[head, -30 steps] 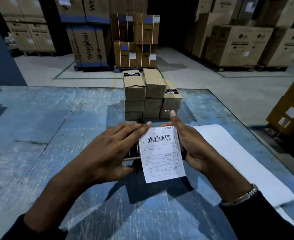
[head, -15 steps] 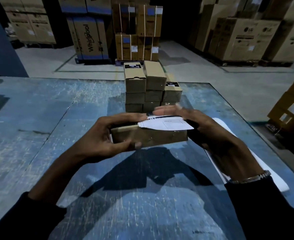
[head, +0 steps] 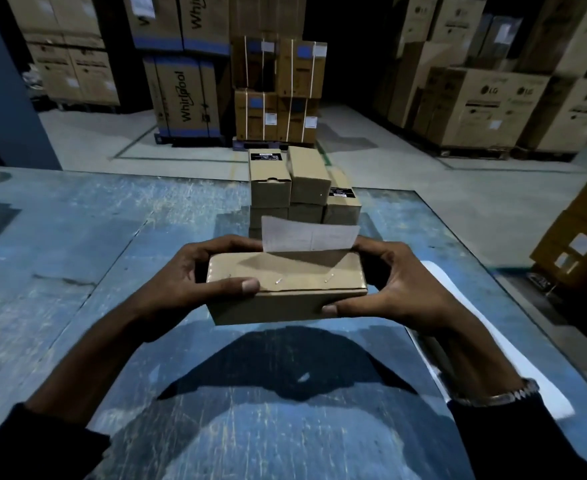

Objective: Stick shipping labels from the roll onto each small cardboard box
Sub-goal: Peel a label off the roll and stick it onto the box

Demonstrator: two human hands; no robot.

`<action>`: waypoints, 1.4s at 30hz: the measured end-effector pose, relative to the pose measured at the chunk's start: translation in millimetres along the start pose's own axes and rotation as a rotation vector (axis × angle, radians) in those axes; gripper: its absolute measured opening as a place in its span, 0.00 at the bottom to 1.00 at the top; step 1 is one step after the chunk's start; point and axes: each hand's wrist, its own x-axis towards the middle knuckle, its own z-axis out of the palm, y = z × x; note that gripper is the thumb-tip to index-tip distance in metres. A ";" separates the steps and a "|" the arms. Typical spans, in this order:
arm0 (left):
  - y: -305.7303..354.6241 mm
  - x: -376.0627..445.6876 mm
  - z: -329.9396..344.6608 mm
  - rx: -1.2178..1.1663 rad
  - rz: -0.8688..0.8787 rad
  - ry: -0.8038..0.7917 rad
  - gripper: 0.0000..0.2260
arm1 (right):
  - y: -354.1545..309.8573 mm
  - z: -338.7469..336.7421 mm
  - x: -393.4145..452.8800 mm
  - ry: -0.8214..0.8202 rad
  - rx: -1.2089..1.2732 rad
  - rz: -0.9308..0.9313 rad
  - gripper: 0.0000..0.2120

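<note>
Both hands grip one small cardboard box [head: 286,289], held up off the blue table [head: 77,271] in front of the person. Left hand [head: 195,275] wraps the box's left end, thumb lying across the near top edge, fingers curled round the far side. Right hand [head: 389,282] clamps the right end, thumb pressed on the near front face, fingers curled behind the far edge. Top face of the box shows two staples near its front edge. A white shipping label [head: 309,237] stands up from the box's far top edge, loose part tilted upward and back, its lower strip at the edge; whether it is stuck there can't be told. Just beyond the held box, on the table, sits a stack of small boxes [head: 302,188], two of them with dark stickers on top. Right of the held box, partly under the right forearm, a white strip of label backing paper [head: 541,400] lies on the table. A metal bracelet [head: 499,396] is on the right wrist, next to the dark sleeve. Far past the stack, large cartons [head: 492,109] stand on the warehouse floor.
</note>
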 end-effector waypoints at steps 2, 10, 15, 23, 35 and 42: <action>4.9 -2.9 -4.4 0.116 0.016 -0.009 0.30 | -1.7 1.3 -0.4 -0.002 0.010 0.029 0.33; 11.4 -7.0 6.3 0.409 0.086 -0.094 0.18 | -0.2 9.1 0.3 -0.052 0.055 0.079 0.28; 16.9 -9.8 5.8 0.343 0.119 -0.037 0.18 | 0.4 12.5 1.3 -0.007 0.132 0.007 0.29; 12.6 -9.3 5.7 0.318 0.169 -0.012 0.29 | -0.7 13.0 2.5 0.034 0.218 -0.052 0.26; 6.1 -7.4 11.6 0.313 0.165 -0.080 0.29 | -1.6 9.3 2.9 -0.188 -0.180 0.022 0.43; 4.6 -7.7 7.8 0.285 0.158 -0.110 0.28 | 1.0 15.2 2.1 -0.165 -0.134 -0.023 0.28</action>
